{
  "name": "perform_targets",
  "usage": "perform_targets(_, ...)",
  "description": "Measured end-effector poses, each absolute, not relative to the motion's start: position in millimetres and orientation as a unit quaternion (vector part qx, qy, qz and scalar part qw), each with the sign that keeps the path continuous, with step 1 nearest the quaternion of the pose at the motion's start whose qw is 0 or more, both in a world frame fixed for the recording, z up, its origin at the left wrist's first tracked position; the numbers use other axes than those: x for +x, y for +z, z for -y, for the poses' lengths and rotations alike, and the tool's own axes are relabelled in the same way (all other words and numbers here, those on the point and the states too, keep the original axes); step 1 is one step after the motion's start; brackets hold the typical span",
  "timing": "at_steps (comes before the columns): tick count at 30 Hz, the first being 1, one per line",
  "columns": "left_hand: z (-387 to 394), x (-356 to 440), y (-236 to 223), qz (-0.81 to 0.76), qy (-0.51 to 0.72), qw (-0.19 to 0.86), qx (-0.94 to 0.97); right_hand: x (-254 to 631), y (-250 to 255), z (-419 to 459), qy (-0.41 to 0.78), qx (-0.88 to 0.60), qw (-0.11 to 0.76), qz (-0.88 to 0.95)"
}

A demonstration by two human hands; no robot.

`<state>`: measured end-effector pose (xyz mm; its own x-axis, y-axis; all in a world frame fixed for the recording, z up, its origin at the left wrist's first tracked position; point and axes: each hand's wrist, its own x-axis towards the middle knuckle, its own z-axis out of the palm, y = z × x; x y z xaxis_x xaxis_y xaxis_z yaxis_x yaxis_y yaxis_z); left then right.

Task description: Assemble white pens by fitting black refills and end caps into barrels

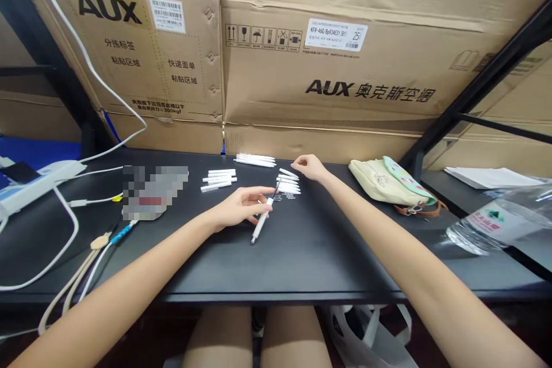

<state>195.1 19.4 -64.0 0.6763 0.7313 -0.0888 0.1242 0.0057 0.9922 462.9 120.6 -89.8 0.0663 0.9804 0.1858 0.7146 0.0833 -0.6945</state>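
Note:
My left hand (244, 206) grips a white pen barrel (262, 222) between thumb and fingers, tilted over the black table. A dark, thin refill sticks out of its upper end. My right hand (309, 167) is closed in a pinch just beyond a row of short white pen parts (288, 186); I cannot make out whether anything is between its fingertips. Small metal springs (290, 196) lie by that row. Left of it is a group of white pen tubes (221, 176). Farther back, several white pens (255, 159) lie side by side.
Large cardboard boxes (336, 109) stand behind the table (302, 264). A cream pouch (371, 181) and a water bottle (500, 221) are to the right. On the left are a white power strip (43, 184), cables and a blurred-out object (155, 192).

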Motion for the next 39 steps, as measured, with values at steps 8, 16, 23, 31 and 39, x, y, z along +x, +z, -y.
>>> perform_targets(8,-22,196,-64,-0.329,0.232,0.628,0.666,462,-89,-118,0.173,-0.658,0.299,0.669)
perform_targets(16,-24,196,-66,-0.324,0.227,0.629,0.669,464,-81,-116,0.227,-0.633,0.267,0.690)
perform_targets(23,-24,195,-67,-0.322,0.227,0.632,0.667,470,-76,-120,0.286,-0.639,0.251,0.668)
perform_targets(31,-25,195,-67,-0.327,0.228,0.629,0.667,478,-76,-124,0.313,-0.645,0.249,0.651)
perform_targets(39,-24,196,-66,-0.332,0.227,0.625,0.669,476,-82,-129,0.304,-0.650,0.257,0.647)
